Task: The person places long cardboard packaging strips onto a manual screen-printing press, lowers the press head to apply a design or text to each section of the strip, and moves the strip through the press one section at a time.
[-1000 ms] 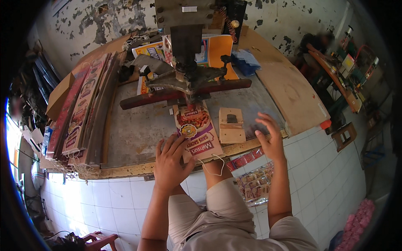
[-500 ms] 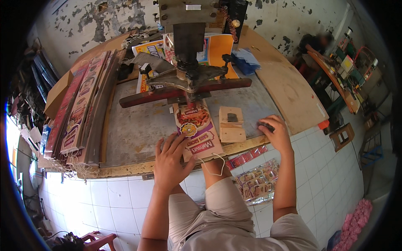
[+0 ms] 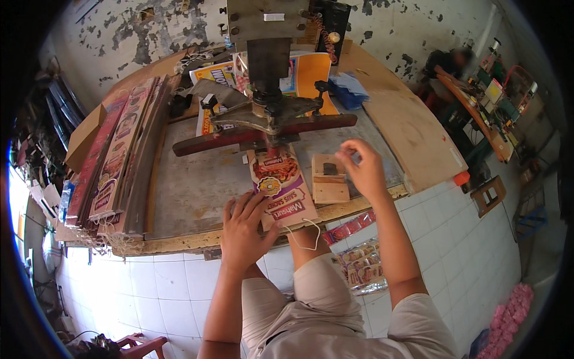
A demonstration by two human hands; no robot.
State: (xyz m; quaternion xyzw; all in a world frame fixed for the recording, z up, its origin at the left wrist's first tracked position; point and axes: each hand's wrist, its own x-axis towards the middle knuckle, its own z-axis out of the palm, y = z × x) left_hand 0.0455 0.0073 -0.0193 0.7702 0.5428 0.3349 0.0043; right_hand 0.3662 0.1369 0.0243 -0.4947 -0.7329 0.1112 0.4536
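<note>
My left hand point(image 3: 244, 230) lies flat with fingers spread on the near left part of a long printed cardboard hanger strip point(image 3: 291, 197). A white string loop hangs from the strip's near end, over the table edge. Its far end runs under the red crossbar point(image 3: 203, 142) of a metal press point(image 3: 266, 113). My right hand point(image 3: 362, 167) is raised over the table, right of a small wooden block point(image 3: 330, 190) with a dark patch on top. Its thumb and fingertips are pinched together; anything between them is too small to make out.
Stacked printed strips point(image 3: 113, 161) line the table's left side beside a cardboard box point(image 3: 84, 137). Blue plastic bags point(image 3: 348, 91) and colourful printed sheets point(image 3: 317, 69) lie behind the press. Sachet packs point(image 3: 362, 263) hang below the front edge. Another person point(image 3: 445, 66) sits far right.
My right hand has moved left and up, from the table's right front edge to beside the wooden block. My left hand and the hanger strip have stayed in place.
</note>
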